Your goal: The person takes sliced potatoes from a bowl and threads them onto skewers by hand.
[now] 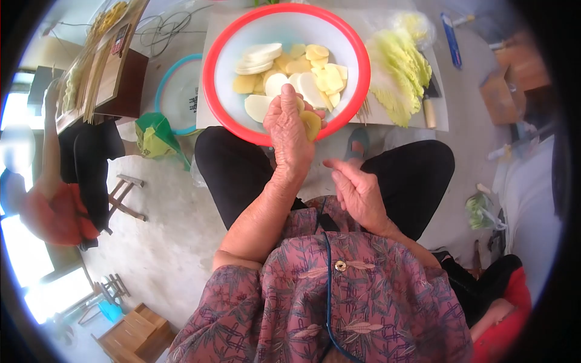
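Observation:
My left hand (289, 130) is closed around a few yellow potato slices (311, 124), held over the near rim of a red-rimmed bowl (213, 91). In the bowl lie more yellow potato slices (330, 78) and larger white slices (259, 107), perhaps radish. My right hand (360, 192) is apart from it, lower and to the right, above my lap. Its index finger reaches toward the left hand while the thumb and other fingers are curled in. Whatever they may grip is hidden or too thin to make out.
Pale green cabbage leaves (402, 72) lie right of the bowl, near a few thin sticks (363, 112). A blue-rimmed basin (160, 91) and a green bag (160, 136) are at left. People sit on both sides, one in orange (57, 212); a wooden stool (124, 196) stands at left.

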Motion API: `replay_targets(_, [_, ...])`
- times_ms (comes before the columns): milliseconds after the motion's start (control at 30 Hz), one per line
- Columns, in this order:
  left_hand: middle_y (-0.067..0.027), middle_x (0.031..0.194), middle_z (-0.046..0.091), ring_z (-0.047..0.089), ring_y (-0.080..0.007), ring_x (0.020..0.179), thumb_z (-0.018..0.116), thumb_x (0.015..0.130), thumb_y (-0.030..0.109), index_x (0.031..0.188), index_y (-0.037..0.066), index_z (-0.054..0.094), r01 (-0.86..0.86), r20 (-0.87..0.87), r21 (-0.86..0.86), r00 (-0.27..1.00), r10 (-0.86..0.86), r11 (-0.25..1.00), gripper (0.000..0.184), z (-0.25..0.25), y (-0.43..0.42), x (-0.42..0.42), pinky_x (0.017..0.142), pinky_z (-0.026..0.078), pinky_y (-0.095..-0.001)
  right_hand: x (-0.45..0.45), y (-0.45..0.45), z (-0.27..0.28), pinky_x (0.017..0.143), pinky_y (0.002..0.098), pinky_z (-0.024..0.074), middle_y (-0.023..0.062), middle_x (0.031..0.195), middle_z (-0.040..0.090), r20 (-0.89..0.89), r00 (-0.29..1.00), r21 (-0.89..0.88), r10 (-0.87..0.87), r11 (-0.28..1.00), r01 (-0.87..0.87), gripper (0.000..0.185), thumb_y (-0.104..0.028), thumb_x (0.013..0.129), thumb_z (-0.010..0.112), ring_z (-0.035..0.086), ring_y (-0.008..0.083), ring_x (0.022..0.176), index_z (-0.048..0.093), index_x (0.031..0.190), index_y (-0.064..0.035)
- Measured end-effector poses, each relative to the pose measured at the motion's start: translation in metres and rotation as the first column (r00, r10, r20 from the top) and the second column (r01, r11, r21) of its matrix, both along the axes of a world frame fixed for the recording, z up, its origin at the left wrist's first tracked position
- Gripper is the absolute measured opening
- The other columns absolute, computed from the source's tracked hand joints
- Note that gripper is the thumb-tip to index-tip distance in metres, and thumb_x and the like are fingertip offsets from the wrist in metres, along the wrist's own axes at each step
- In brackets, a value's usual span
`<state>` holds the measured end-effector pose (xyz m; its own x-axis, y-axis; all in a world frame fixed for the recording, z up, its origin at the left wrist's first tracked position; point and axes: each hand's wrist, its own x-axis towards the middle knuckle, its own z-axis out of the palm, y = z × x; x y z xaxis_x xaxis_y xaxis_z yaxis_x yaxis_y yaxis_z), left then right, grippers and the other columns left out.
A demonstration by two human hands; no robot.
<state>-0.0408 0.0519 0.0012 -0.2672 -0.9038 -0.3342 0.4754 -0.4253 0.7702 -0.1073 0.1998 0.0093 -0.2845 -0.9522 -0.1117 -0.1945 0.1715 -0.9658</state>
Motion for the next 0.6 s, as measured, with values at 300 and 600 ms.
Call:
replay_targets(300, [-0.0040, 0.067, 0.049, 0.055, -0.0169, 0.049, 0.059, 0.090, 0.035, 0.083, 0.004, 0.050, -0.046, 0.115, -0.007, 0.992, 0.047, 0.999, 0.033, -0.007, 0.000, 0.001, 0.040, 0.046, -0.0285, 0.005, -0.003, -0.001, 0.071, 0.0316, 0.0483, 0.0199, 0.092, 0.065, -0.106, 0.994, -0.034, 0.009, 0.999, -0.013, 0.023, -0.008, 0.093, 0.049, 0.066, 0.0288, 0.081, 0.056, 0.112, 0.0019])
replay_targets(600, [-0.0021, 0.064, 0.047, 0.048, -0.0117, 0.048, 0.058, 0.091, 0.036, 0.079, 0.004, 0.051, -0.126, 0.126, -0.014, 0.984, 0.126, 0.992, 0.035, -0.021, 0.003, -0.006, 0.036, 0.040, -0.0257, 0.003, -0.010, -0.002, 0.069, 0.0329, 0.0485, 0.0190, 0.079, 0.064, -0.318, 0.948, -0.001, 0.029, 1.000, -0.031, 0.022, -0.007, 0.091, 0.051, 0.064, 0.0322, 0.072, 0.057, 0.112, -0.0017])
